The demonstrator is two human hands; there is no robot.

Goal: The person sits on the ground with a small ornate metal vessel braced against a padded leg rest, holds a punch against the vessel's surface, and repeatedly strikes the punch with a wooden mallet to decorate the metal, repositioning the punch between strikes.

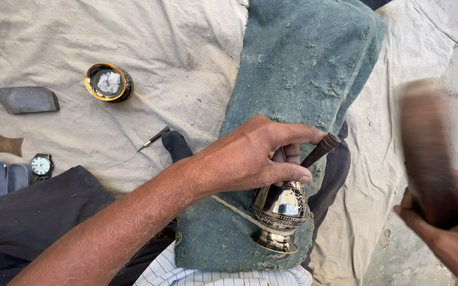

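Two hands are at work: the left hand (250, 156) is clamped around a dark-handled chisel (320, 150) set on the engraved brass vase (280, 214), tied onto a green pad (292, 79). The right hand (451, 233), fingers wrapped round a blurred mallet (425, 148), is raised; a squarely aimed blow seems called for.

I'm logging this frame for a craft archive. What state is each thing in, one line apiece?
Brass vase: lying on the green cloth, tied down by a cord, pinned by the left hand.
Left hand: closed on a dark chisel, tip set against the vase.
Right hand: gripping a wooden mallet, blurred by motion.
Small bowl: upright, open, white lumps inside.
Wristwatch: lying face up.
Spare tool: lying loose on the sheet.
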